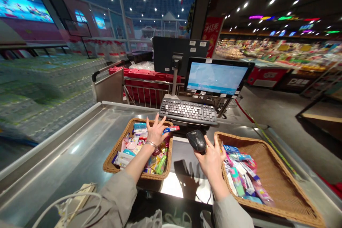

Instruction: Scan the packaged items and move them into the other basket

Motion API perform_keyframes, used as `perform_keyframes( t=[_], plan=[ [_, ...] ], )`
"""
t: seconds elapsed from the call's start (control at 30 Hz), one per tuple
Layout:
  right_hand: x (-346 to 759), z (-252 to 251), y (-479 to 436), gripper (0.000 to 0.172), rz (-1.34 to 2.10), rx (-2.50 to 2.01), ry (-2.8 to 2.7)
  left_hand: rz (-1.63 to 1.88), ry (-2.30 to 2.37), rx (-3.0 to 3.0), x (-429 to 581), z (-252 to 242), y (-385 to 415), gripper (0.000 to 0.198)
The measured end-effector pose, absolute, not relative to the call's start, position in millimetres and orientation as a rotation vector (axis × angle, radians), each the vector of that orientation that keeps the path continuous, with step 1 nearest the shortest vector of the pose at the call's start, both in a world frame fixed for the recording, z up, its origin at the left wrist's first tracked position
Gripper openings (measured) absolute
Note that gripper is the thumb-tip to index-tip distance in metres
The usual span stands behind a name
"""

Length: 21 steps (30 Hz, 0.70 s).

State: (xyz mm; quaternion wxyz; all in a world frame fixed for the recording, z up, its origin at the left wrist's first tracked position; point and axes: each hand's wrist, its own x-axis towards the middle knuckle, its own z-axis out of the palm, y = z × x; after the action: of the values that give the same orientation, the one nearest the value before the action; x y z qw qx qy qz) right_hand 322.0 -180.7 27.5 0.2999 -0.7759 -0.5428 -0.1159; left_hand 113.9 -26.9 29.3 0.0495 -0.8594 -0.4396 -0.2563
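Note:
My left hand (155, 132) is over the left wicker basket (108, 165), palm down with several fingers spread. A slim blue-and-red packet (172, 129) sticks out past the right rim, apparently gripped at its near end by the thumb; the exact contact is partly hidden. Below lie small colourful packaged items (130, 146). Between the two baskets, my right hand (210, 156) holds a black barcode scanner (196, 140), its head tilted toward the packet; some fingers stick up beside the right wicker basket (283, 171). Tubes and packets (240, 172) fill that basket's left side.
A black keyboard (188, 110) and a lit monitor (217, 78) stand beyond the baskets. The metal counter (80, 142) has a raised edge at left. A power strip with white cables (76, 203) lies at front left. Behind are a metal cart (145, 92) and stacked bottle packs (45, 85).

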Motion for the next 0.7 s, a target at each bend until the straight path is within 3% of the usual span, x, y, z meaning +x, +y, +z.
perform_keyframes(
  t=[0.53,0.7],
  plan=[
    [325.9,30.9,-193.2,0.017,-0.271,-2.067,-1.510,-0.987,-1.164,-2.589,143.0,18.4,-32.7,0.015],
    [324.5,33.5,-194.2,0.023,-0.232,-2.058,-1.512,-1.006,-1.153,-2.581,148.1,15.5,-32.4,0.015]
  ],
)
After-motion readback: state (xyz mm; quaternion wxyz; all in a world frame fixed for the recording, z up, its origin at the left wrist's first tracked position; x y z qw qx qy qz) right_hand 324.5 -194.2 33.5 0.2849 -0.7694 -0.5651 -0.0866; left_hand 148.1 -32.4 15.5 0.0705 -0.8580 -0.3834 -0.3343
